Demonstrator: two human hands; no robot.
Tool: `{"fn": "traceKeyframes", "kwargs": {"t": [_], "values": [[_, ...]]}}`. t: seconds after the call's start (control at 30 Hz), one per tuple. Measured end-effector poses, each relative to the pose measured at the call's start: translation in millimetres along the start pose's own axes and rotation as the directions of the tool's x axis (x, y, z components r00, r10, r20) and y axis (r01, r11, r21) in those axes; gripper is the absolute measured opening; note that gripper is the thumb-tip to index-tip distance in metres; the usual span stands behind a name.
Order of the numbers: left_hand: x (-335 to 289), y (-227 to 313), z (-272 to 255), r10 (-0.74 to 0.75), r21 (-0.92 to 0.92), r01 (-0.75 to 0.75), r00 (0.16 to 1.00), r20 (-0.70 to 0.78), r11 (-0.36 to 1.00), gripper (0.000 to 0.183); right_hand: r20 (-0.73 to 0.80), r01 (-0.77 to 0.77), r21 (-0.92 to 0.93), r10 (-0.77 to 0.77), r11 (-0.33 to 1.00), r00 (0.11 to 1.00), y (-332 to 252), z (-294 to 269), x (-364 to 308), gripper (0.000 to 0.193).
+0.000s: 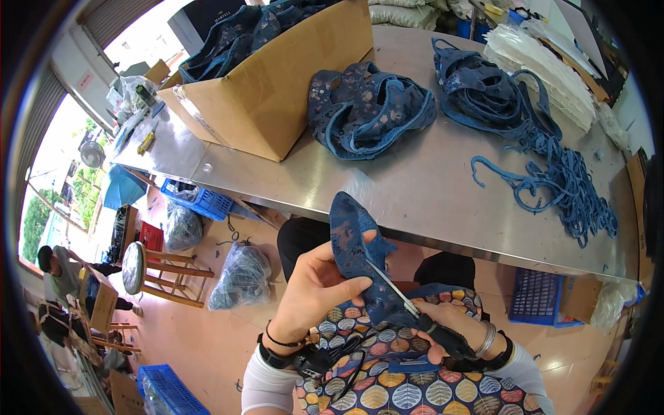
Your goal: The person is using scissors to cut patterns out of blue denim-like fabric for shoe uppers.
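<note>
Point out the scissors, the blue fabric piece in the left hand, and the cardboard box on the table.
Scissors (404,299): head view, on the metal blade.
Blue fabric piece (349,234): head view, on its upper patterned face.
Cardboard box (282,97): head view, on its long side panel.

The fabric piece is patterned dark blue, the scissor handles black, the apron multicoloured leaf-print.
</note>
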State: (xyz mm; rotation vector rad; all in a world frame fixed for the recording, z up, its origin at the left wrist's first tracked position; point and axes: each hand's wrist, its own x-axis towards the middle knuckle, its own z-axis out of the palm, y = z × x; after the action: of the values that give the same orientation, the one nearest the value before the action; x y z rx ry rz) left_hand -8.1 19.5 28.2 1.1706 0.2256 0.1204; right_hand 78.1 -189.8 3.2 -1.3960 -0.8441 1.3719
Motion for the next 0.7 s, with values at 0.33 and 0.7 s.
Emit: {"fn": "traceKeyframes", "kwargs": {"t": [0.33, 0.7], "values": [[8.4, 9.0, -11.0, -0.087, -0.017, 0.087, 0.996, 0.025, 0.996, 0.036, 0.053, -0.229, 0.629, 0.253, 0.743, 0.966, 26.9, -0.3, 0.1, 0.029], [2.5, -8.4, 1.4, 0.043, -0.095, -0.048, 0.997, -0.062, 0.994, 0.042, -0.115, 0.149, 0.23, -0.126, 0.962, 0.985, 41.4, 5.4, -7.9, 0.051]]}}
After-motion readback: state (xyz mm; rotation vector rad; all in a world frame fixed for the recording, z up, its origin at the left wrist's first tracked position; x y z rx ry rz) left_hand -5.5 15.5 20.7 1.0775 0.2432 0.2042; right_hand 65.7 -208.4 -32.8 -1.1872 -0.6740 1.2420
